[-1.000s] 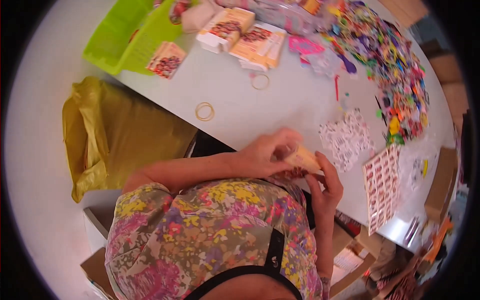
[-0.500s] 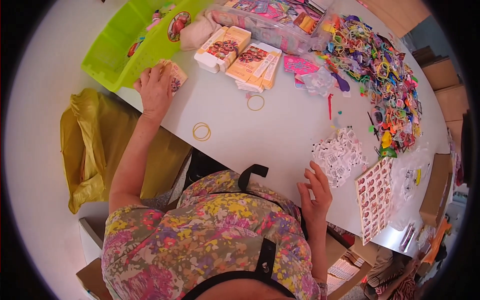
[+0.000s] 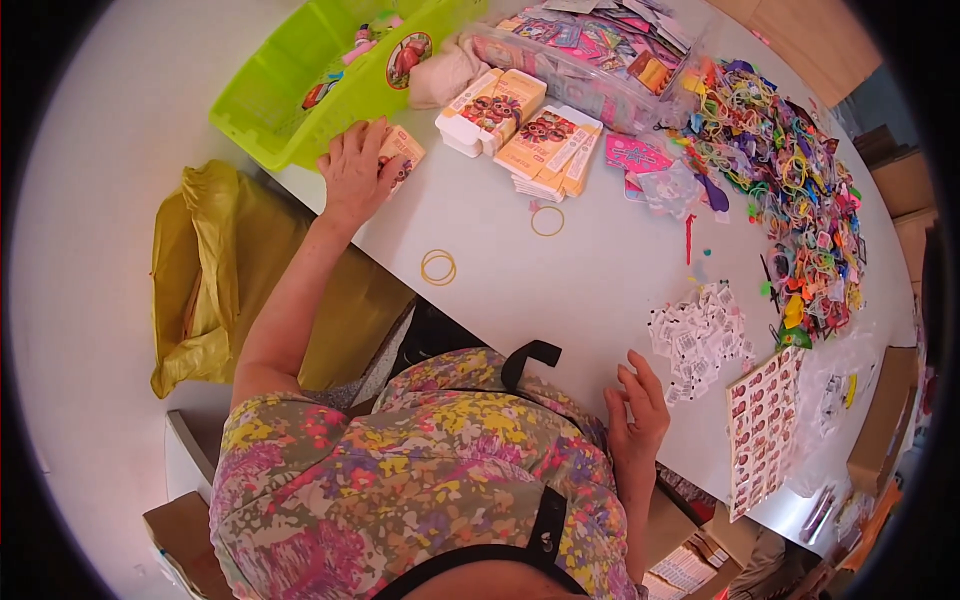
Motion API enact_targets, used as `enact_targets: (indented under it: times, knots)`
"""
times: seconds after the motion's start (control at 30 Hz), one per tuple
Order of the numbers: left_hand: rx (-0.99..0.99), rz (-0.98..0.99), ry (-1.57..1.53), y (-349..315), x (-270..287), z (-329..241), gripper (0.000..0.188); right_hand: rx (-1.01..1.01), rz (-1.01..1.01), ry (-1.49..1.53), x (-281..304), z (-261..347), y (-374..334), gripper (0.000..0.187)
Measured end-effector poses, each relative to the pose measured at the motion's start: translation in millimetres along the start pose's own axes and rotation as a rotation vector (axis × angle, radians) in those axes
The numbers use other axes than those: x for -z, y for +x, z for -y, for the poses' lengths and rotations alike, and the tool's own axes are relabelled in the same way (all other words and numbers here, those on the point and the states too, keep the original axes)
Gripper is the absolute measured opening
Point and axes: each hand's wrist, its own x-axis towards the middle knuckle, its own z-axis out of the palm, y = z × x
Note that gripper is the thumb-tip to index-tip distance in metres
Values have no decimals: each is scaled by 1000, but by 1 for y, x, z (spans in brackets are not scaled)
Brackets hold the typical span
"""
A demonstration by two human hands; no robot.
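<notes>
My left hand [image 3: 352, 180] is at a small orange carton [image 3: 408, 148] on the table beside the green basket. The thumb overlaps the carton's printed face and the fingers lie along its left side, partly hiding it. To the right of this carton lie two stacks of similar orange cartons [image 3: 543, 140], the left one banded. My right hand [image 3: 638, 412] hangs over the table's near edge, fingers loosely bent and apart, holding nothing. Close to it is a heap of small white printed slips [image 3: 695, 335]. Rubber bands [image 3: 438, 267] lie between the hands.
The green basket [image 3: 265, 140] stands at the far left, with a clear plastic tub [image 3: 600, 95] of colourful cards behind the cartons. A large pile of small colourful trinkets [image 3: 790, 190] covers the right side. A sticker sheet [image 3: 762, 430] overhangs the near edge; a yellow bag [image 3: 210, 270] is at left.
The view has shifted, so the table things appear further right. My left thumb now shows against the orange carton. My right hand stays near the table edge, open.
</notes>
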Motion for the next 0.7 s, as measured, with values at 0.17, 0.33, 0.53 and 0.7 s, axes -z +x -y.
enact_targets:
  times: [0.17, 0.33, 0.53, 0.7]
  knots:
    - [9, 23, -51, -2, 13, -10, 80, 43, -35, -15, 4, -9, -6, 28]
    - [64, 21, -6, 1, 21, -19, 83, 41, -36, -25, 4, -9, -7, 27]
    - [72, -58, 144, -17, 17, -19, 63, 68, -66, -4, 0, -11, -9, 27]
    - [-73, -143, 96, -34, 22, -22, 55, 29, -54, 27, 2, 0, -7, 26]
